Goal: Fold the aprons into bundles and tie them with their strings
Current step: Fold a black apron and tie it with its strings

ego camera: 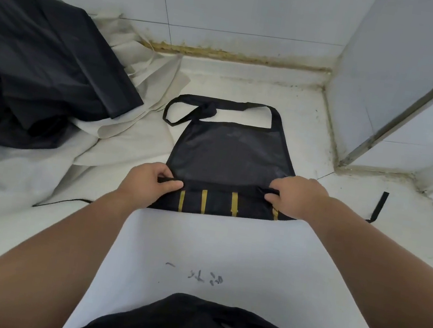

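Apron [226,162] is part-folded, its lower fold pinched by left hand [148,181] and right hand [296,196]. Rolling and string tying are not yet done. Apron pile [41,67] is left unfolded.

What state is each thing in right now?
apron: lying flat, near end folded over, gold stripes up.
neck loop: lying loose at the far end.
tie string: loose, untied, to the right.
left-hand grip: pinches the fold's left end.
right-hand grip: pinches the fold's right end.
black cloth pile: unfolded heap, far left.
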Demonstrator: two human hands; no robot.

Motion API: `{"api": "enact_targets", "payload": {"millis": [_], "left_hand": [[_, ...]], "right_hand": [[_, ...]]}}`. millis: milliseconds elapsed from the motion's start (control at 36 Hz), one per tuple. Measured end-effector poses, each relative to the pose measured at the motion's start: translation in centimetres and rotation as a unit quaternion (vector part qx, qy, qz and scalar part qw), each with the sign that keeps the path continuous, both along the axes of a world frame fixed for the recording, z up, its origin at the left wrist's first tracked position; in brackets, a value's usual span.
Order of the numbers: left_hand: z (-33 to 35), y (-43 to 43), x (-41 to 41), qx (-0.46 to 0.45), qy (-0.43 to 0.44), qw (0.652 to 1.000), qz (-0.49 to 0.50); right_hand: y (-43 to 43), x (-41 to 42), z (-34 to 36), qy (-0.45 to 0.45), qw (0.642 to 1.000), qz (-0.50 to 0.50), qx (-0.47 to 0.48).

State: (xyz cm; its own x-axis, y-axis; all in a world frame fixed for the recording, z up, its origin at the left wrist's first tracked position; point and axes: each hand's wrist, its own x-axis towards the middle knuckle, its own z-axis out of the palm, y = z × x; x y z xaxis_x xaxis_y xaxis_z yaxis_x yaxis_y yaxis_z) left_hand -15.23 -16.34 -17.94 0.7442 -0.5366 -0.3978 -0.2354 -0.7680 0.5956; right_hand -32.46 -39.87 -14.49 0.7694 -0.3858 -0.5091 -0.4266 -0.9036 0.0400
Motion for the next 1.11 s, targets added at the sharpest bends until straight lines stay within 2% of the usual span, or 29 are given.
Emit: {"api": "enact_targets", "payload": {"millis": [83, 139, 194, 250, 306, 361, 389, 500, 583, 667, 778, 889, 944, 1111], "left_hand": [[-0.2, -0.4, -0.8, 0.065, -0.095, 0.993, -0.021], [-0.6, -0.3, -1.2, 0.081, -0.207, 0.973, -0.058], [-1.2, -0.2, -1.4, 0.028, -0.312, 0.943, -0.116], [-1.7, -0.3, -1.4, -0.021, -0.356, 0.912, -0.204], [-1.9, -0.5, -1.6, -0.038, -0.360, 0.891, -0.274], [-1.1, -0.7, -2.2, -0.043, -0.343, 0.895, -0.281], [-0.8, -0.7, -2.3, -0.031, -0.319, 0.908, -0.270], [0.0, -0.3, -3.0, 0.062, -0.242, 0.928, -0.276], [0.2, 0.0, -2.9, 0.055, -0.204, 0.936, -0.281], [0.4, 0.0, -2.1, 0.029, -0.168, 0.951, -0.258], [1.7, -0.5, -0.2, -0.024, -0.005, 0.988, -0.151], [2.7, -1.7, 1.6, -0.002, 0.140, 0.983, -0.121], [2.9, -2.3, 2.2, 0.015, 0.159, 0.980, -0.117], [2.6, -3.1, 3.7, 0.058, 0.119, 0.983, -0.131]], "right_hand": [[-0.1, 0.4, -0.3, -0.014, 0.998, 0.036, -0.055], [0.4, 0.6, -0.3, -0.044, 0.996, 0.050, -0.057], [1.3, 0.6, -0.7, -0.055, 0.994, 0.087, -0.047], [2.1, 0.3, -1.2, -0.053, 0.993, 0.100, -0.026], [2.4, -0.1, -1.5, -0.073, 0.995, 0.070, 0.008], [2.4, -0.7, -1.6, -0.086, 0.994, 0.057, 0.040], [2.4, -1.0, -1.6, -0.074, 0.994, 0.067, 0.043], [2.3, -1.6, -1.9, -0.070, 0.993, 0.088, 0.037], [2.0, -1.6, -1.6, -0.103, 0.991, 0.078, 0.042], [2.1, -1.6, -0.9, -0.120, 0.991, 0.022, 0.060], [1.2, -0.9, 0.2, -0.095, 0.991, -0.013, 0.094], [0.0, 0.1, 1.1, -0.063, 0.996, -0.012, 0.066], [-0.1, 0.7, 1.1, -0.047, 0.997, -0.015, 0.059], [-1.0, 2.4, 1.2, -0.024, 1.000, -0.004, 0.012]]}}
